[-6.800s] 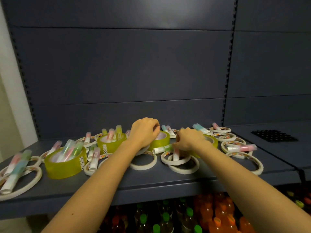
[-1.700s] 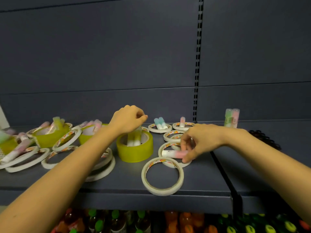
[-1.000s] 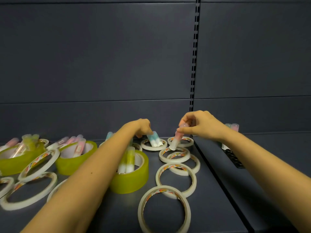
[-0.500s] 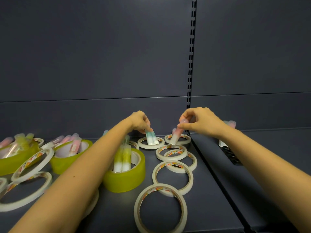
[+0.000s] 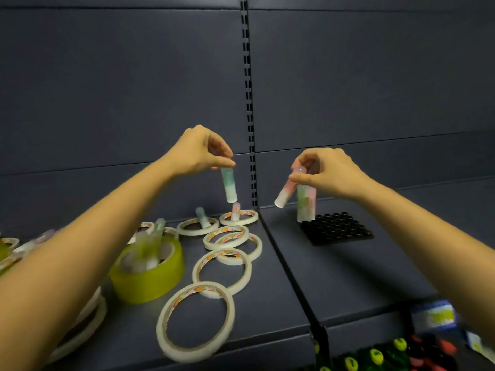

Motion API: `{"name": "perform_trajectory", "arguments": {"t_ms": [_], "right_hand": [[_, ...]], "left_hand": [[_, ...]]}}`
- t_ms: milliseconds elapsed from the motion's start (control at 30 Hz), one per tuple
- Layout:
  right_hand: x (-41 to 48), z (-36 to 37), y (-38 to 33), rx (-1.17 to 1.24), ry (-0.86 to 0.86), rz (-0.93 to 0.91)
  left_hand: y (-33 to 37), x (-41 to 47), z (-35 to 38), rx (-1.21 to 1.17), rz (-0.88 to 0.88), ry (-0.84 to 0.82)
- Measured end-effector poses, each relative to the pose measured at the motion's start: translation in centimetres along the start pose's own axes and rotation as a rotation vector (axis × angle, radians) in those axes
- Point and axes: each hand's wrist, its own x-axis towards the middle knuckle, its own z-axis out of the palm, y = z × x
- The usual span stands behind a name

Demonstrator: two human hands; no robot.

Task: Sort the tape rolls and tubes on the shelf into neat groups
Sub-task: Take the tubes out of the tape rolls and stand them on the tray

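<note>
I'm pinching a tilted pink tube (image 5: 286,190) in my right hand (image 5: 326,171) just left of the black holed tray (image 5: 340,231), and a teal tube (image 5: 229,184) in my left hand (image 5: 198,151) farther left. I'm judging each needs uprighting before seating.

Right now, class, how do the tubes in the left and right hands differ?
The teal tube in the left hand hangs near upright above the white tape rolls; the pink tube in the right hand tilts, near the black tray. Both are pinched at the top, off the shelf.
</note>
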Motion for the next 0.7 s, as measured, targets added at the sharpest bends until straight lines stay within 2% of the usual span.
{"name": "perform_trajectory", "arguments": {"t_ms": [133, 300, 533, 700], "right_hand": [[-0.2, -2.3, 3.5, -0.041, 0.026, -0.001], [-0.1, -3.5, 8.0, -0.073, 0.032, -0.054], [0.2, -3.5, 12.7, -0.082, 0.013, -0.107], [0.2, -2.9, 14.4, -0.044, 0.003, -0.118]], "left_hand": [[4.5, 0.0, 3.0, -0.039, 0.08, 0.041], [9.2, 1.3, 8.2, -0.003, 0.078, 0.038], [11.8, 2.8, 14.5, 0.05, -0.01, 0.154], [12.5, 3.7, 17.3, 0.079, -0.092, 0.177]]}}
